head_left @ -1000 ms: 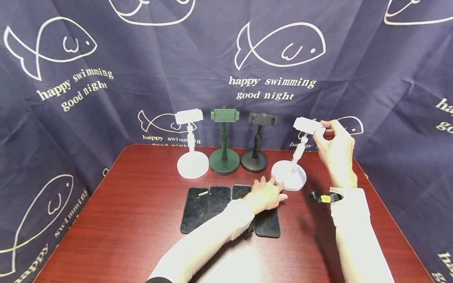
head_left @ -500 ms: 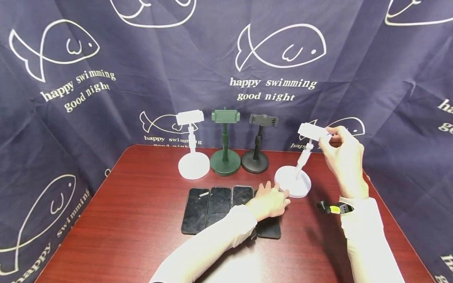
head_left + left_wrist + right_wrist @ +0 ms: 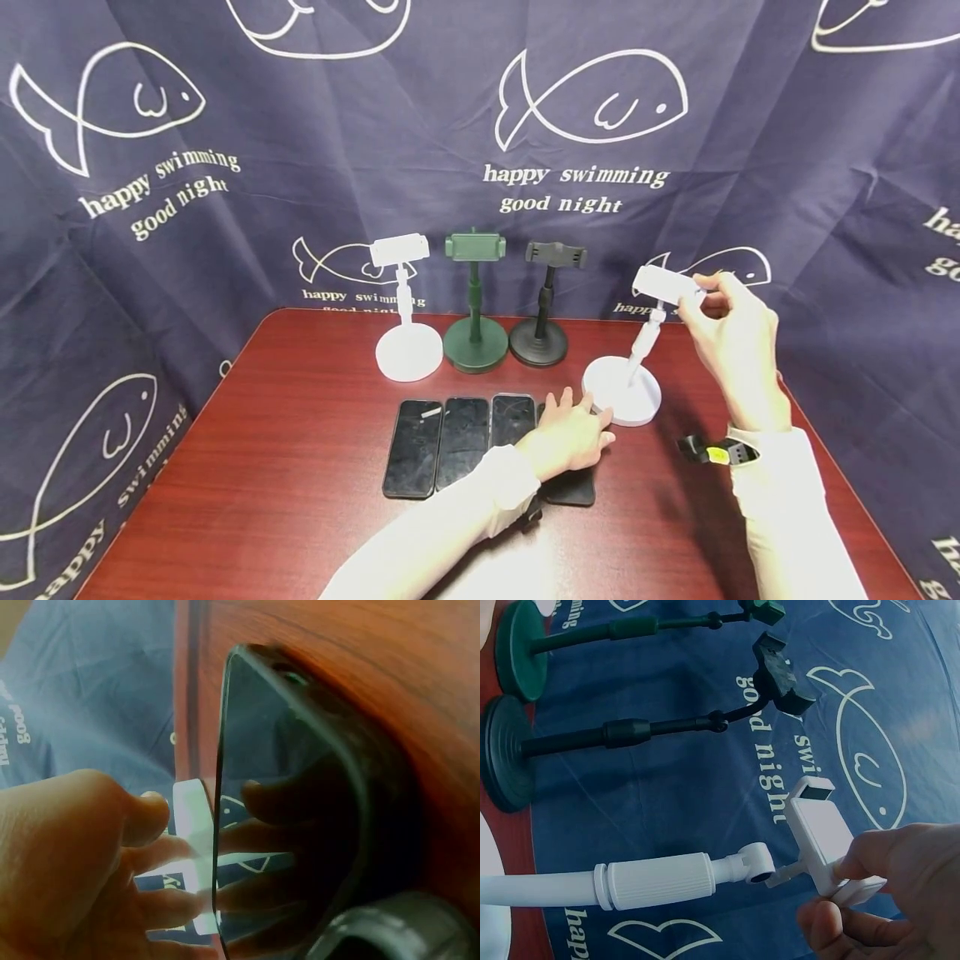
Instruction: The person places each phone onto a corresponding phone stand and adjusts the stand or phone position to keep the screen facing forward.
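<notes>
On the right of the table, a white phone stand (image 3: pixel 622 393) leans back to the right. My right hand (image 3: pixel 738 350) pinches the right end of its clamp; in the right wrist view, thumb and fingers grip one jaw of the white clamp (image 3: pixel 819 829). My left hand (image 3: pixel 572 435) has its fingers spread, fingertips right at the front-left rim of the stand's round base. Under that hand lies a black phone (image 3: pixel 572 490), partly hidden by it. In the left wrist view, the phone (image 3: pixel 277 742) mirrors the fingers in its dark screen.
Behind stand another white phone stand (image 3: pixel 408 352), a green one (image 3: pixel 476 343) and a black one (image 3: pixel 538 342) in a row. More phones lie left of my left hand: one phone (image 3: pixel 414 450), a second (image 3: pixel 463 442), a third (image 3: pixel 513 417). A fish-print curtain (image 3: pixel 420 167) hangs behind.
The right-hand white stand has shifted toward me and slightly right, my right hand moving along with its clamp. My left hand has moved slightly, staying by the base.
</notes>
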Demonstrator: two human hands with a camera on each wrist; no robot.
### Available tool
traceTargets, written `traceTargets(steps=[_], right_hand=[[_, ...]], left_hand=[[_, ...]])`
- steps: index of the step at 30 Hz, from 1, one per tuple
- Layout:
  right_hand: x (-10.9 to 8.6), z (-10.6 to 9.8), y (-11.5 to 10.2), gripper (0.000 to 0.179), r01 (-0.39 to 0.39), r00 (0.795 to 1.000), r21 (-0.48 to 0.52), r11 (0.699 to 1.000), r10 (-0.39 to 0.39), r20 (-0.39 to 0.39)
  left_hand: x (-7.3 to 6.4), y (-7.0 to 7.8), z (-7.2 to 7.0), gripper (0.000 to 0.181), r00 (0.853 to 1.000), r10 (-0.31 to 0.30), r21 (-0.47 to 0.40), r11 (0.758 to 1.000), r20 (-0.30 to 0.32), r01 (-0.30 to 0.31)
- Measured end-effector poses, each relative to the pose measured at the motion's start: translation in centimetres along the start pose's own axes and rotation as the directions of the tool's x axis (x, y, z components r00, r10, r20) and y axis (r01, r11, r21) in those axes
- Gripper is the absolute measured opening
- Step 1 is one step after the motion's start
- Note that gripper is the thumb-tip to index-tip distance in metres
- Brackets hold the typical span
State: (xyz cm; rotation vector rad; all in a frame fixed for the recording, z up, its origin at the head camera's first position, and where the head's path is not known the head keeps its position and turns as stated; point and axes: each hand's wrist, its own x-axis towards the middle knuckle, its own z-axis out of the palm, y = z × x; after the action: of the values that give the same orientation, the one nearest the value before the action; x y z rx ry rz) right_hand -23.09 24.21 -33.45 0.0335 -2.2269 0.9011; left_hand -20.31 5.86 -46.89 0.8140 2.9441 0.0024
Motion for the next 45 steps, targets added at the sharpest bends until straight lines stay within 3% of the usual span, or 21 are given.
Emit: traceTargets(steps=[15, 32, 45], right_hand=[[-0.1, -0.4, 0.1, 0.023, 0.021, 1.0, -0.005, 1.0, -0.021, 0.021], [-0.4, -0.6, 0.6, 0.027, 0.039, 0.998, 0.018, 0.999, -0.039, 0.05], [-0.5, -0.3, 1.1, 0.035, 0.086, 0.993, -0.041, 0.995, -0.082, 0.084]], left_hand=[[-0.3, -0.2, -0.2, 0.042, 1.0, 0.008, 0.016, 1.0, 0.013, -0.008], [-0.2, -0.3, 0.0, 0.053, 0.999, 0.018, 0.018, 1.0, 0.035, -0.019], [-0.5, -0.4, 0.8, 0.043, 0.999, 0.035, -0.013, 0.999, -0.024, -0.035]])
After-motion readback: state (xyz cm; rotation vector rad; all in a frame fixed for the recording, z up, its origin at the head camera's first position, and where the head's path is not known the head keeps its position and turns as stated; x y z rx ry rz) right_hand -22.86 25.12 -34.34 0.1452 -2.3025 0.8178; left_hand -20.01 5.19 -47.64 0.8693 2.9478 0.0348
